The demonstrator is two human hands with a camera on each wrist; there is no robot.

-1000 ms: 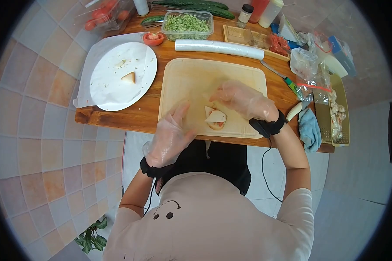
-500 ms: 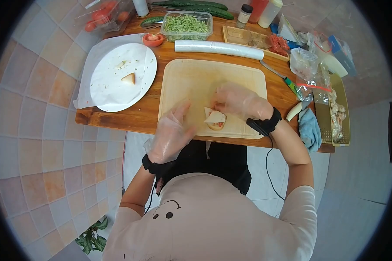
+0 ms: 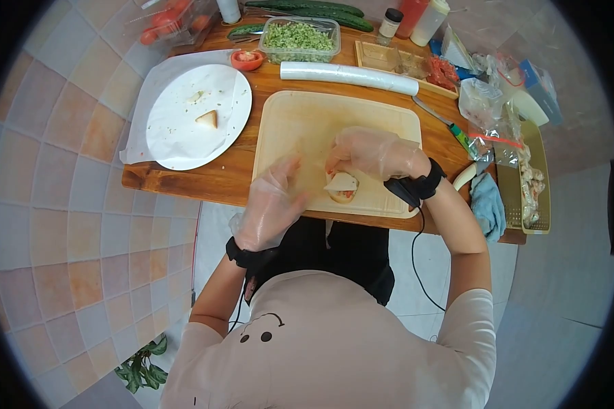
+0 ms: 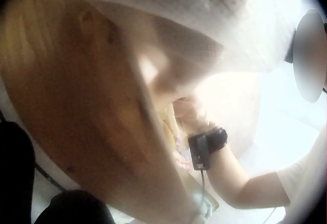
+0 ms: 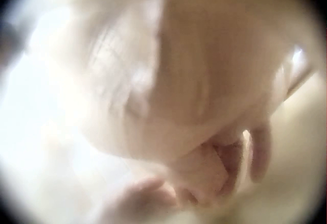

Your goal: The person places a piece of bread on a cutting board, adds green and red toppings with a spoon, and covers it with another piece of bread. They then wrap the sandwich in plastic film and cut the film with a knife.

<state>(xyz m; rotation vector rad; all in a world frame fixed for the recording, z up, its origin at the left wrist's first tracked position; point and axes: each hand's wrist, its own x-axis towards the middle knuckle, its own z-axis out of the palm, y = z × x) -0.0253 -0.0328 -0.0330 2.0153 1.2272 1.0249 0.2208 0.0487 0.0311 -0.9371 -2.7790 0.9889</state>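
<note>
A small open-faced piece of bread (image 3: 342, 196), topped with a pale triangular slice (image 3: 341, 181) and red bits, lies near the front of the beige cutting board (image 3: 280, 112). My right hand (image 3: 378, 151), in a clear plastic glove, bends its fingers down just above the bread's far edge. In the right wrist view a pale flat piece with a pointed corner (image 5: 204, 175) overlaps the fingers (image 5: 260, 152); I cannot tell whether they pinch it. My left hand (image 3: 269, 208), also gloved, hovers over the board's left edge with fingers extended, holding nothing.
Left stands a white plate (image 3: 177, 146) with a small bread wedge (image 3: 208, 120). Behind the board lie a plastic-wrap roll (image 3: 348, 76), a tub of chopped greens (image 3: 300, 56) and a halved tomato (image 3: 247, 65). A green-handled knife (image 3: 458, 136), blue cloth (image 3: 486, 204) and basket (image 3: 539, 177) are right.
The right fingers shift slightly left and closer together over the bread. The pale corner at the bread's far left edge shows less. The left hand stays nearly still; the head view shifts a little.
</note>
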